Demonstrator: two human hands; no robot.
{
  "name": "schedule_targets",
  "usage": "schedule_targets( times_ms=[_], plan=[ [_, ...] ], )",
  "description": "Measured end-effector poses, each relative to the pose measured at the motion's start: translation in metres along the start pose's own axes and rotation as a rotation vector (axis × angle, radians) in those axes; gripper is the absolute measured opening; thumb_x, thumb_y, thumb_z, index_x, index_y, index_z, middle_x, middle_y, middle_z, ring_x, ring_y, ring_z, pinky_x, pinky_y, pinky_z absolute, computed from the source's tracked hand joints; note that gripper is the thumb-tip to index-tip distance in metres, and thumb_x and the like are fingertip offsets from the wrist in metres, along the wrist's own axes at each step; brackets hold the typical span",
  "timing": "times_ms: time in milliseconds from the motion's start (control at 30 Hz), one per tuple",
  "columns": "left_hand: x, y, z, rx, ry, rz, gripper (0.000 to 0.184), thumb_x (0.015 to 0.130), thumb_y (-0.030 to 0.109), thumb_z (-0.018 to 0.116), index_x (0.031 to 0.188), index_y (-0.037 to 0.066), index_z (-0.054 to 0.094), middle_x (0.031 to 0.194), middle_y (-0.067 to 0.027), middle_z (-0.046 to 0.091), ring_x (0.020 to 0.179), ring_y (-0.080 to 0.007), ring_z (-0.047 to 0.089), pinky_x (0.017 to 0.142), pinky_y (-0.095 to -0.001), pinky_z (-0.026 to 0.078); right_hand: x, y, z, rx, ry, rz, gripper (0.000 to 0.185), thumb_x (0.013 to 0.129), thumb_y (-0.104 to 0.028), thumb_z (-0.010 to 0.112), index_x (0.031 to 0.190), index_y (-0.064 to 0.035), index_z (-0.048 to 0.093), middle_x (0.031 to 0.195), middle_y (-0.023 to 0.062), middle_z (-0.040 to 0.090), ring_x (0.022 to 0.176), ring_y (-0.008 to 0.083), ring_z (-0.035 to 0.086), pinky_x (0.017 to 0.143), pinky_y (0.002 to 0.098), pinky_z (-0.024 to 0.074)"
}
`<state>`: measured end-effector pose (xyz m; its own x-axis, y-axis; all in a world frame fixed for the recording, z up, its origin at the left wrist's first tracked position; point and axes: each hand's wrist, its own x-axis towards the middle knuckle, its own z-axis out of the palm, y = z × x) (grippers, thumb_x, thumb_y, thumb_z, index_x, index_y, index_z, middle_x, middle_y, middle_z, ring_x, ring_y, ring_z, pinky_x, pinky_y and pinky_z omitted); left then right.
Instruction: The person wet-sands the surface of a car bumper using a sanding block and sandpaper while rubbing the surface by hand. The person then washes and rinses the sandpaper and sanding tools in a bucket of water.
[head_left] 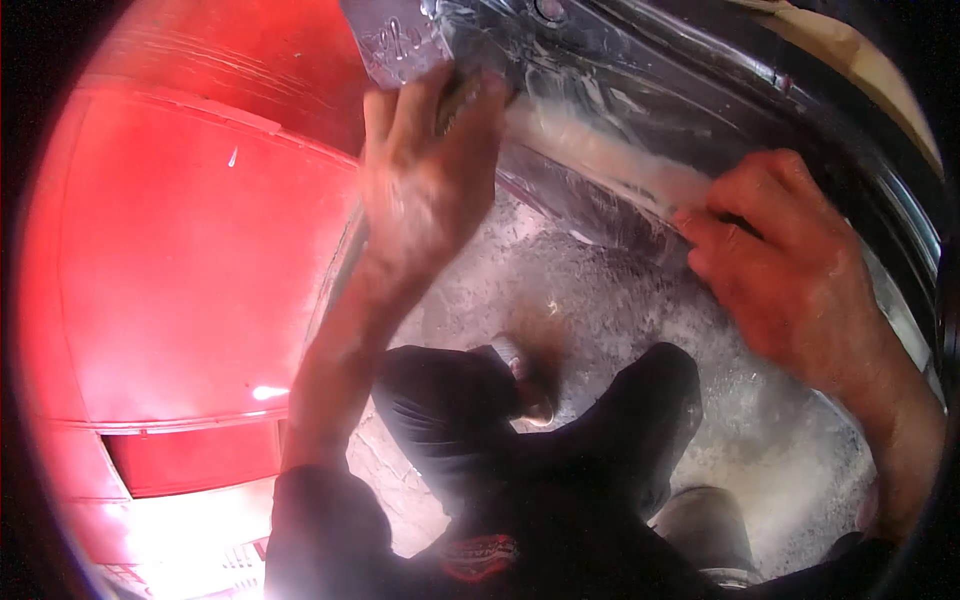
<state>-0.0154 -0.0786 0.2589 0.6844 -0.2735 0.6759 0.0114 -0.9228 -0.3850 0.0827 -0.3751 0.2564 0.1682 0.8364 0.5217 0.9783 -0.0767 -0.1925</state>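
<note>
A dark, dusty panel (640, 110) with whitish smears crosses the upper part of the head view. At its left part, my left hand (430, 165) has its fingers curled around a small dark object (458, 105), partly hidden by the fingers. Farther right, my right hand (775, 240) is closed at the panel's lower edge, with thumb and fingers pressed together. A pale strip (600, 155) runs along the panel between both hands. Whether the right fingers grip the strip or the panel edge cannot be made out.
A large red panel (200, 250) fills the left side, with a rectangular opening low down. Below are the person's dark-clothed legs (450, 410) and a sandalled foot (530, 395) on the grey, stained floor (600, 310). A cylindrical container (708, 525) stands at the lower right.
</note>
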Motion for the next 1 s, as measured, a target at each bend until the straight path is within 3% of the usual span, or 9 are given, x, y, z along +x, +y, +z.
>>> schedule_targets(
  times_ms=[167, 267, 300, 400, 500, 667, 833, 1000],
  plan=[
    [0.022, -0.016, 0.017, 0.122, 0.069, 0.105, 0.027, 0.081, 0.013, 0.077, 0.107, 0.016, 0.079, 0.113, -0.0077, 0.068, 0.096, -0.0286, 0.062, 0.075, -0.0402, 0.057, 0.001, 0.002, 0.003, 0.011, 0.018, -0.022, 0.028, 0.075, 0.005, 0.079, 0.102, 0.0041, 0.073, 0.102, 0.0116, 0.064, 0.098, 0.0263, 0.062, 0.076, 0.0365, 0.0572],
    [0.006, 0.002, 0.002, 0.033, -0.039, -0.026, 0.027, 0.09, 0.015, 0.077, 0.117, 0.016, 0.079, 0.12, -0.0083, 0.071, 0.101, -0.0253, 0.062, 0.086, -0.0368, 0.05, -0.001, 0.003, 0.0, 0.016, 0.009, -0.021, 0.027, 0.076, 0.003, 0.079, 0.102, 0.0038, 0.074, 0.102, 0.0114, 0.063, 0.097, 0.0264, 0.062, 0.076, 0.0365, 0.0573],
    [-0.001, 0.011, -0.004, -0.064, -0.034, 0.05, 0.027, 0.09, 0.013, 0.076, 0.117, 0.013, 0.079, 0.12, -0.0102, 0.073, 0.101, -0.025, 0.064, 0.089, -0.0362, 0.048, -0.001, 0.004, 0.0, 0.027, 0.011, -0.022, 0.027, 0.076, 0.003, 0.079, 0.103, 0.0037, 0.074, 0.102, 0.0114, 0.063, 0.098, 0.0264, 0.062, 0.076, 0.0365, 0.0572],
    [-0.011, 0.023, -0.015, -0.29, -0.086, -0.12, 0.027, 0.09, 0.01, 0.075, 0.117, 0.012, 0.078, 0.119, -0.0121, 0.073, 0.096, -0.0282, 0.065, 0.087, -0.0389, 0.05, 0.002, 0.004, 0.0, 0.036, -0.006, -0.002, 0.029, 0.076, 0.002, 0.079, 0.104, 0.0036, 0.074, 0.103, 0.0116, 0.063, 0.098, 0.0271, 0.061, 0.078, 0.037, 0.0569],
    [0.018, 0.007, 0.006, -0.177, -0.069, -0.022, 0.028, 0.09, 0.01, 0.076, 0.118, 0.009, 0.077, 0.119, -0.0145, 0.073, 0.092, -0.0314, 0.064, 0.085, -0.0397, 0.053, 0.004, 0.0, -0.001, 0.008, -0.04, 0.02, 0.032, 0.075, 0.003, 0.08, 0.106, 0.0032, 0.073, 0.104, 0.0118, 0.062, 0.099, 0.0283, 0.061, 0.079, 0.0381, 0.0566],
    [-0.004, 0.033, -0.016, -0.283, -0.088, -0.134, 0.028, 0.091, 0.011, 0.076, 0.119, 0.009, 0.077, 0.116, -0.016, 0.074, 0.096, -0.0289, 0.067, 0.083, -0.0401, 0.055, 0.001, 0.002, -0.002, 0.054, -0.035, 0.035, 0.034, 0.074, 0.005, 0.079, 0.107, 0.0033, 0.073, 0.104, 0.0123, 0.062, 0.099, 0.03, 0.06, 0.08, 0.0398, 0.0562],
    [0.028, 0.014, 0.006, -0.142, -0.125, -0.057, 0.029, 0.089, 0.014, 0.077, 0.117, 0.007, 0.077, 0.116, -0.0139, 0.074, 0.094, -0.0285, 0.067, 0.081, -0.0368, 0.054, 0.002, 0.0, -0.001, 0.043, -0.04, 0.039, 0.03, 0.076, 0.005, 0.077, 0.105, 0.0043, 0.073, 0.104, 0.0128, 0.063, 0.099, 0.0295, 0.061, 0.079, 0.0397, 0.0561],
    [0.004, 0.026, -0.01, -0.253, -0.081, -0.094, 0.026, 0.092, 0.015, 0.074, 0.118, 0.01, 0.078, 0.113, -0.015, 0.075, 0.093, -0.0284, 0.067, 0.082, -0.0379, 0.054, 0.002, 0.001, -0.003, 0.067, -0.019, 0.027, 0.027, 0.078, 0.004, 0.076, 0.104, 0.0045, 0.073, 0.104, 0.0128, 0.063, 0.098, 0.0292, 0.061, 0.079, 0.0392, 0.0561]
  ],
)
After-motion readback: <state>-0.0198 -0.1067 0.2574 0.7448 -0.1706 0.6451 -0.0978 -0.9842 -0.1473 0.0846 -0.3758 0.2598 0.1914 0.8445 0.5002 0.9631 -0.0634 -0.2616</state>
